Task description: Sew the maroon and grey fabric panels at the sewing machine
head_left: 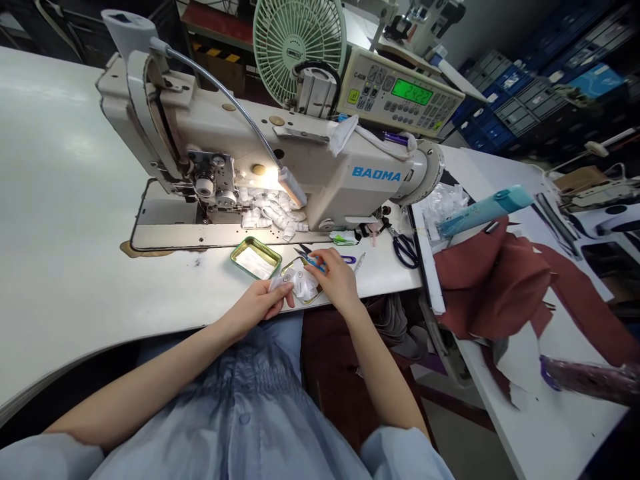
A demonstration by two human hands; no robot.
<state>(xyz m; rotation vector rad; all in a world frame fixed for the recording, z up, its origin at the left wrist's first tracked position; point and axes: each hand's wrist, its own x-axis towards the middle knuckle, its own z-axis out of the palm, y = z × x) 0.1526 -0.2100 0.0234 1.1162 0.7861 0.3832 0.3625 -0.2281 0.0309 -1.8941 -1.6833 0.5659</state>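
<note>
My left hand (260, 303) pinches a strip of small white printed labels (300, 283) near the table's front edge. My right hand (336, 277) is closed on a pair of blue-handled thread snips (311, 259), blades pointing left toward the labels. A pile of cut white labels (270, 212) lies on the bed of the BAOMA sewing machine (300, 153), lit by its lamp. A small green tin lid (255, 257) with white labels in it sits just left of my hands.
Black scissors (404, 250) lie to the right of the machine. Rust-brown fabric (495, 280) is heaped on the side table with a teal tube (480, 210). A green fan (299, 40) and control panel (400, 97) stand behind the machine.
</note>
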